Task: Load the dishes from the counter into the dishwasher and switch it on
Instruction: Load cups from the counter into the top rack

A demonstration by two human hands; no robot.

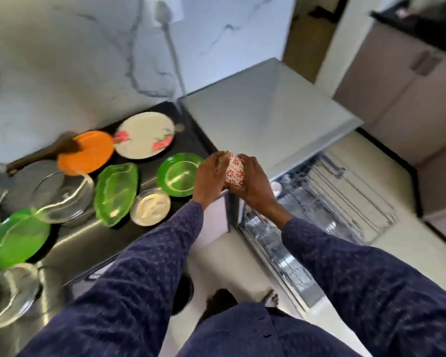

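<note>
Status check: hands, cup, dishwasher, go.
Both hands, left and right, hold the cup beside the counter. Dishwasher rack out, path open. Plates wait.

glossy green plastic plate (pixel 178 178), marble-look wall (pixel 62 60), clear glass bowl (pixel 65 199)

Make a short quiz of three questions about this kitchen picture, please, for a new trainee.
1. True or false: the dishwasher rack is pulled out.
2. What do the left hand and the right hand hold? A) orange plate B) patterned cup C) glass bowl
3. Fill in: the flowered plate lies on the ____.

Key: 1 true. 2 B, the patterned cup. 3 counter.
</note>
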